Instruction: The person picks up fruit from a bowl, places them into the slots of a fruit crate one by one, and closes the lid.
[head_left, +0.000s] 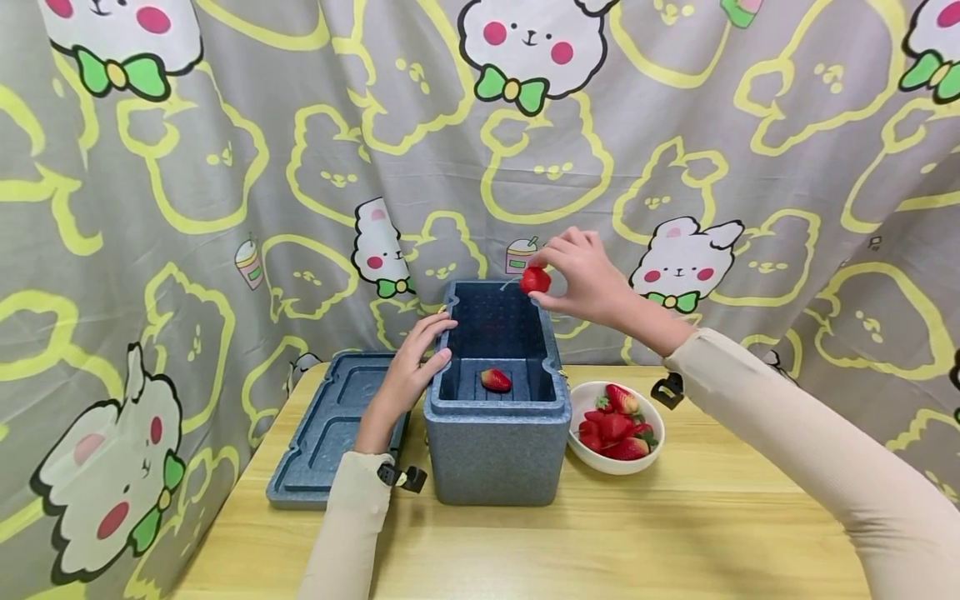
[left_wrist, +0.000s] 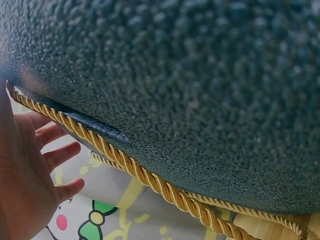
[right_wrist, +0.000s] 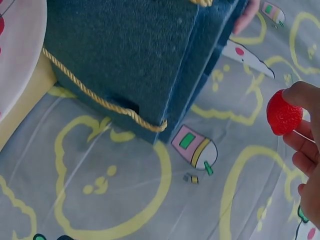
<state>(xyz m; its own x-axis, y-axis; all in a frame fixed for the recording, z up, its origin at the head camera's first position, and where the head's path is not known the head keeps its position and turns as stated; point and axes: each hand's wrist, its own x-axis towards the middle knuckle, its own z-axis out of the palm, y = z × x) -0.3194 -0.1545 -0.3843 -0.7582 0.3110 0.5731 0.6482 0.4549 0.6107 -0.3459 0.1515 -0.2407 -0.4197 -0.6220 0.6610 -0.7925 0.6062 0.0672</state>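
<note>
The box (head_left: 495, 460) is speckled blue-grey with twisted gold cord (left_wrist: 141, 172). The lid (head_left: 322, 454) near the left edge of the desk (head_left: 570, 546) is blue-grey. The bowl (head_left: 613, 467) is white; its strawberries (head_left: 617, 427) are red. The curtain (head_left: 442, 179) carries yellow outlines on grey.

Grey curtain (head_left: 450, 183) with yellow and white rabbit print, pale wood-grained table (head_left: 525, 550) below

The left hand (head_left: 405, 375) covers part of the lid (head_left: 322, 458). In the left wrist view the box (left_wrist: 210, 75) is blurred and cropped; the right wrist view cuts off the bowl (right_wrist: 30, 65) and right hand (right_wrist: 311, 167). Some strawberries (head_left: 591, 432) seem partly buried.
</note>
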